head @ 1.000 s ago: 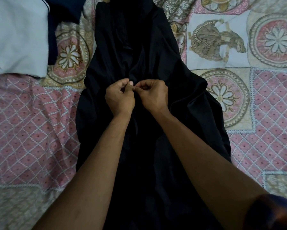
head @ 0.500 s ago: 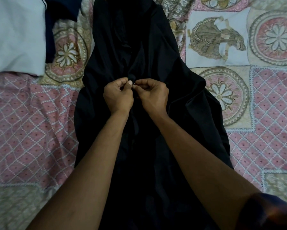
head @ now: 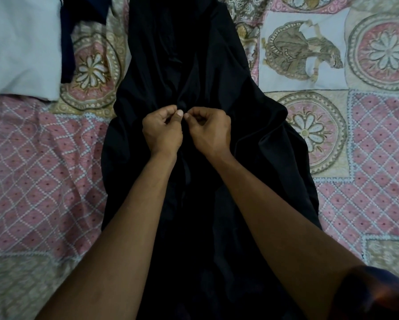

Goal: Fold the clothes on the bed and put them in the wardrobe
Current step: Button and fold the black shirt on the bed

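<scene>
Left hand (head: 162,132) and right hand (head: 208,131) meet knuckle to knuckle over the middle of a black garment (head: 193,65). The fingers of both are curled in, and thumb and forefinger pinch the cloth at its front opening. What sits between the fingertips is too dark to make out. The garment lies lengthwise on the patterned bedspread (head: 32,169), its top and bottom ends cut off by the picture's edges and its folds lost in shadow. Three pieces of clothing show in all: the black one, a white cloth (head: 20,42) at the upper left, and a dark blue cloth (head: 78,31) partly tucked behind the white one. One dark sleeve (head: 378,294) shows at the lower right corner.
</scene>
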`<state>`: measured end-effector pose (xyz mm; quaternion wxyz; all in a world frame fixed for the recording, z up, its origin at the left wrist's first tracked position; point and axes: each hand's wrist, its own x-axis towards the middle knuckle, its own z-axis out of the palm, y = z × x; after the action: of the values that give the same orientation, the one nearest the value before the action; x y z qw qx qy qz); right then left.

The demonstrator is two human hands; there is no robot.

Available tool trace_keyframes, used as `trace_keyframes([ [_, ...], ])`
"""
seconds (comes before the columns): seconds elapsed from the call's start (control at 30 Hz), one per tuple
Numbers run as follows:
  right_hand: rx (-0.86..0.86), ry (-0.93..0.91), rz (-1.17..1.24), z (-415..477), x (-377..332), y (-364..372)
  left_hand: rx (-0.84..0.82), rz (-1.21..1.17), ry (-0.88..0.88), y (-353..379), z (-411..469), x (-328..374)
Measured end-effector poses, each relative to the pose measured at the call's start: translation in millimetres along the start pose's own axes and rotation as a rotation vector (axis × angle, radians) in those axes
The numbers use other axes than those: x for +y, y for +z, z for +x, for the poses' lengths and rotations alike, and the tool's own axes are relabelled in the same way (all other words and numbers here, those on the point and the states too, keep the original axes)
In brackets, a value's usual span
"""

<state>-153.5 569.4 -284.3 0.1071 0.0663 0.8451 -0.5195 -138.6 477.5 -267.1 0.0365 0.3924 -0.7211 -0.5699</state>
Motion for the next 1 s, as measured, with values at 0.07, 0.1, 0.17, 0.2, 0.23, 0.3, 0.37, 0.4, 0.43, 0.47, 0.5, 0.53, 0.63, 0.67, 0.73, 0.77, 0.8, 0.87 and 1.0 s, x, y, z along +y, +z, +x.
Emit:
trace_keyframes([
  [0.07,-0.026,-0.013,-0.015,1.6,1.3,-0.7,0.001,-0.025,-0.016,-1.4,0.8,0.1],
  [0.1,-0.036,-0.02,-0.022,2.7,1.5,-1.2,0.005,-0.04,-0.028,-2.8,1.4,0.1],
  [0.17,-0.041,-0.035,-0.013,4.2,2.8,-2.0,-0.007,-0.047,-0.04,-4.3,2.7,0.2],
  [0.2,-0.028,-0.036,-0.001,3.8,4.1,-1.8,-0.013,-0.029,-0.034,-4.7,3.4,0.0],
  [0.23,-0.011,-0.032,0.015,2.4,5.4,-1.6,-0.017,-0.006,-0.021,-4.8,4.1,-0.6],
  [0.3,0.028,-0.025,0.064,-1.0,6.4,-0.2,-0.006,0.045,0.023,-4.8,4.2,-1.9],
  [0.37,0.056,-0.033,0.093,-2.7,7.0,-0.5,0.011,0.095,0.067,-2.3,2.0,-1.6],
  [0.4,0.061,-0.039,0.095,-3.1,7.2,-0.9,0.016,0.113,0.085,-1.3,1.2,-1.9],
  [0.43,0.059,-0.044,0.095,-3.3,7.4,-1.4,0.021,0.129,0.101,-0.7,0.5,-2.9],
  [0.47,0.054,-0.046,0.095,-2.9,7.3,-2.2,0.025,0.146,0.114,-0.3,-0.4,-3.4],
  [0.5,0.05,-0.047,0.093,-2.3,7.3,-2.5,0.025,0.162,0.127,-0.5,-0.9,-3.8],
  [0.53,0.049,-0.048,0.088,-1.6,7.2,-3.2,0.024,0.173,0.138,-0.4,-1.6,-3.9],
  [0.63,0.034,-0.032,0.069,0.0,6.2,-2.8,0.018,0.184,0.151,-1.2,-2.9,-5.0],
  [0.67,0.027,-0.027,0.064,0.6,6.1,-2.6,0.014,0.183,0.151,-1.9,-3.5,-4.7],
  [0.73,0.004,-0.022,0.041,2.4,5.9,-3.1,0.002,0.161,0.138,-3.2,-3.7,-3.8],
  [0.77,-0.018,-0.024,0.016,3.6,5.0,-4.2,-0.007,0.144,0.124,-3.8,-3.7,-3.4],
  [0.8,-0.051,-0.029,-0.017,4.4,3.8,-5.2,-0.015,0.127,0.11,-5.3,-3.7,-2.9],
  [0.87,-0.124,-0.045,-0.097,6.0,1.0,-7.9,-0.031,0.087,0.068,-6.2,-2.5,-2.1],
  [1.0,-0.203,-0.105,-0.239,8.2,-5.0,-9.5,-0.049,0.003,0.009,-7.3,0.1,0.3],
])
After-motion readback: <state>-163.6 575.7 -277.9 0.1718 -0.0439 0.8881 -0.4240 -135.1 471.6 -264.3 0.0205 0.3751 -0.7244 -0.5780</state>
